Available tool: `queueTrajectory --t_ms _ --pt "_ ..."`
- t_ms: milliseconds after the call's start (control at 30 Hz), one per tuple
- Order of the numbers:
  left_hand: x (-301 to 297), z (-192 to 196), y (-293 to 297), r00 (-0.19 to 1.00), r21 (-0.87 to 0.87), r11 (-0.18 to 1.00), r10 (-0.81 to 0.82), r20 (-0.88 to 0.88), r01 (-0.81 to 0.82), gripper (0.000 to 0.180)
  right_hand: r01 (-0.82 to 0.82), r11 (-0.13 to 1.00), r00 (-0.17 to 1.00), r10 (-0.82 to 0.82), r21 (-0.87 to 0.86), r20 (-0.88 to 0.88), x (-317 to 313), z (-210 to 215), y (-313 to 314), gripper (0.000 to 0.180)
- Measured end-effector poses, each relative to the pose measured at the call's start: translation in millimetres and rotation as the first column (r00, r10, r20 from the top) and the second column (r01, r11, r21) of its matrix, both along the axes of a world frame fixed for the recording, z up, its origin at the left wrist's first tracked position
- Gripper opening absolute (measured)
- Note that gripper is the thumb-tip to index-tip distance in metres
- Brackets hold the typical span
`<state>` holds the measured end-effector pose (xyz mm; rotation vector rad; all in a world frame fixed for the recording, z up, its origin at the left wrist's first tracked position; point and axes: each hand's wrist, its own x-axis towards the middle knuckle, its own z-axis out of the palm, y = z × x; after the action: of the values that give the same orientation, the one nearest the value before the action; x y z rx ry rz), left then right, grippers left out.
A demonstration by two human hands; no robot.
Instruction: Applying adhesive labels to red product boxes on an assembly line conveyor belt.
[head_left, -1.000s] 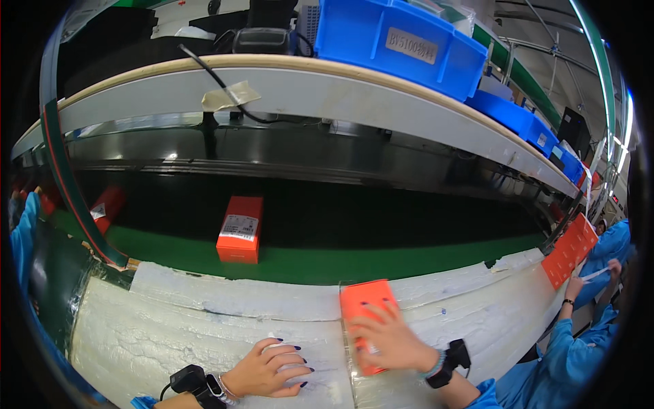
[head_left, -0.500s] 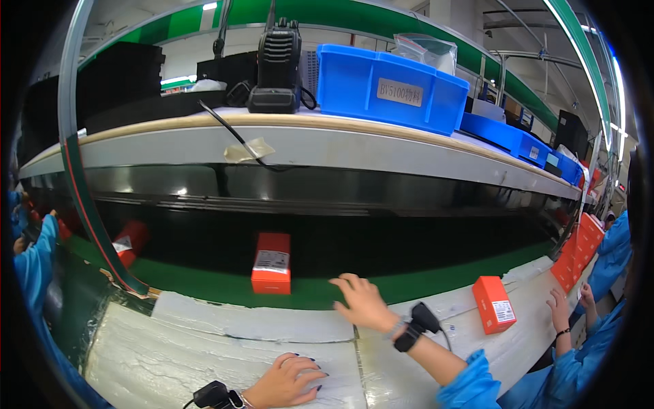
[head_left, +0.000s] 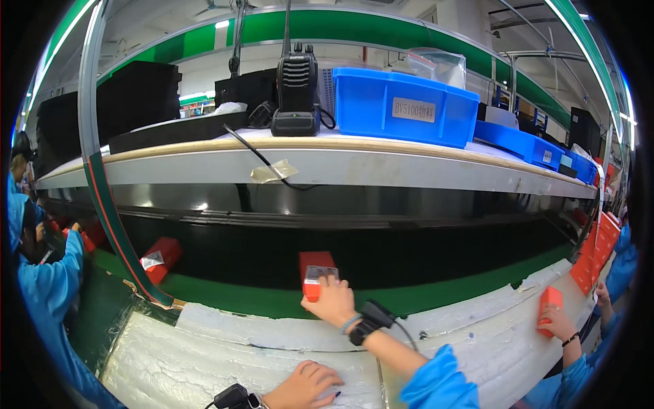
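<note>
A red-orange box (head_left: 315, 260) with a white label lies on the green conveyor belt. Over its near end my right hand (head_left: 332, 302) is closed, thumb at the left side and fingers across the label and right side. A black device is strapped on that wrist, its cable trailing off. My left hand (head_left: 304, 387) rests palm down on the film-covered worktop (head_left: 225, 347), fingers loosely stretched and holding nothing. Another black device (head_left: 231, 397) sits at the left wrist.
A second red box (head_left: 162, 259) lies tilted on the belt behind a metal post (head_left: 90, 88). At right, a co-worker's hand (head_left: 558, 322) grips a red box (head_left: 550, 300). Another co-worker stands at left. The shelf above bears a walkie-talkie (head_left: 296, 88) and a blue bin (head_left: 402, 102).
My right hand has reached the box on the belt and closed on it. The co-worker at right has gripped the box from the worktop and moved it right. The view has shifted.
</note>
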<state>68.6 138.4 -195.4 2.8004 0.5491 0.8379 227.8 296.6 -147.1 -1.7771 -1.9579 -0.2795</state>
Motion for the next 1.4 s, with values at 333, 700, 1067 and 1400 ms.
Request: queueTrajectory --t_ms 333,700,1067,1400 --pt "-6.8 2.8 8.3 0.965 -0.132 0.966 0.235 0.112 -0.220 0.017 -0.074 0.948 0.997 0.075 -0.311 -0.010 55.9 30.6 -226.8 0.064" --pt "9.3 13.5 -5.9 0.957 -0.431 0.898 0.196 0.213 -0.088 0.017 -0.272 0.949 0.959 0.281 -0.160 0.033 72.6 7.6 -258.4 0.077" --pt "2.7 33.6 -13.5 0.910 -0.646 0.763 0.242 0.335 0.035 0.011 -0.517 0.856 0.843 0.508 -0.002 -0.178 56.7 33.4 -220.2 0.040" --pt "0.9 33.2 -15.3 0.883 -0.748 0.646 0.249 0.398 0.155 0.011 -0.612 0.789 0.729 0.541 -0.046 -0.420 43.4 29.0 -211.9 0.043"
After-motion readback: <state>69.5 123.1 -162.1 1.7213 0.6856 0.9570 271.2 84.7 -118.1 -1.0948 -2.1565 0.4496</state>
